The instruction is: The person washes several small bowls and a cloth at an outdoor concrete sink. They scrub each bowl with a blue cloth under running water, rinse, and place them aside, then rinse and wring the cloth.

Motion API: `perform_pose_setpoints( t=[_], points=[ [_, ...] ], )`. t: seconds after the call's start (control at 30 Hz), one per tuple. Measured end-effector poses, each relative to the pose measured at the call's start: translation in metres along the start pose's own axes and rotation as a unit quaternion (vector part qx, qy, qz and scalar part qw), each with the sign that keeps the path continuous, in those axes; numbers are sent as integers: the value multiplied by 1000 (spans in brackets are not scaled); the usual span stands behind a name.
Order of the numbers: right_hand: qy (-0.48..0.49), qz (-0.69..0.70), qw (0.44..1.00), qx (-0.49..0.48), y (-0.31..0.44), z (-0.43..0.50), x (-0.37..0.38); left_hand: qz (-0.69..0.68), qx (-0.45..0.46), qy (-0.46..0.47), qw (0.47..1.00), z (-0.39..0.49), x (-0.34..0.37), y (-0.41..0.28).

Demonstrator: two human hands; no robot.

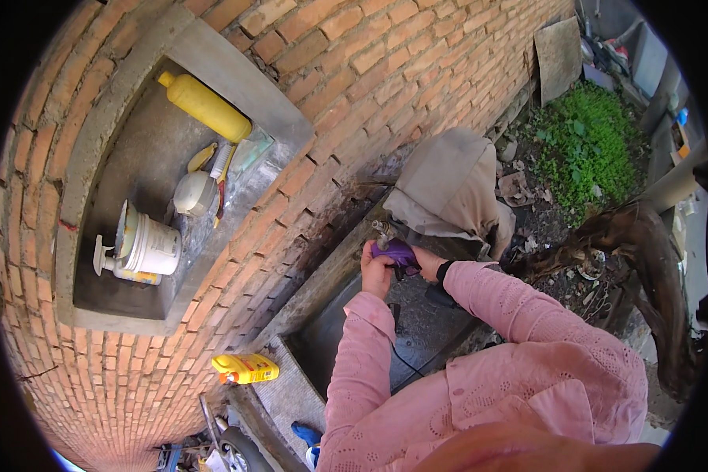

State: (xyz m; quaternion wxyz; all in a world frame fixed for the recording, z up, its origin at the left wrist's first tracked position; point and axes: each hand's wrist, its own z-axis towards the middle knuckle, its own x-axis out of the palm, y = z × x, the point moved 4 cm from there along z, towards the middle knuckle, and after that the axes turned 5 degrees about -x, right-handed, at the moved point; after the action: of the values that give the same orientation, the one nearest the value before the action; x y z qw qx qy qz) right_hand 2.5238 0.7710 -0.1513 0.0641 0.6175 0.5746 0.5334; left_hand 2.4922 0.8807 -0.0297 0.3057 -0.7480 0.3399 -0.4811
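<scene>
Both hands hold a glossy purple object (396,253) below a metal tap (382,229); its exact kind cannot be made out. My left hand (377,274) grips its near left side with the thumb laid over it. At its right side is my right hand (429,263), fingers partly hidden behind it, a black band at the wrist. Beneath them lies a wet concrete sink basin (354,318). A black cable (406,361) runs through the basin, and a dark object (441,295) hangs or lies near my right wrist.
A brick wall (330,106) rises on the left. Its concrete niche holds a yellow bottle (209,109), a white tub (153,245) and a pump bottle (103,256). A yellow jug (248,368) stands on the sink's ledge. Grey-beige cloth (448,177) drapes beyond the tap; a twisted trunk (643,248) is at right.
</scene>
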Motion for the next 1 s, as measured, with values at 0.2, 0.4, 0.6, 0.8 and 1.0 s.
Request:
perform_pose_setpoints(
  t=[0.2, 0.4, 0.6, 0.8, 1.0],
  points=[
    [40, 226, 962, 148, 5, -39, 35, 162, 69, -46, 983, -2, 1, 11],
    [-3, 116, 992, 50, 30, -38, 25, 589, 229, -11, 775, -7, -13, 22],
    [112, -255, 956, -93, 51, -44, 40, -27, -203, -85, 975, 0, -38, 70],
    [-67, -156, 983, -71, 55, -48, 43, -73, -87, -2, 994, 6, 8, 52],
    [6, 63, 991, 119, 35, -34, 28, -65, -103, 17, 992, -3, -1, 26]
  ],
)
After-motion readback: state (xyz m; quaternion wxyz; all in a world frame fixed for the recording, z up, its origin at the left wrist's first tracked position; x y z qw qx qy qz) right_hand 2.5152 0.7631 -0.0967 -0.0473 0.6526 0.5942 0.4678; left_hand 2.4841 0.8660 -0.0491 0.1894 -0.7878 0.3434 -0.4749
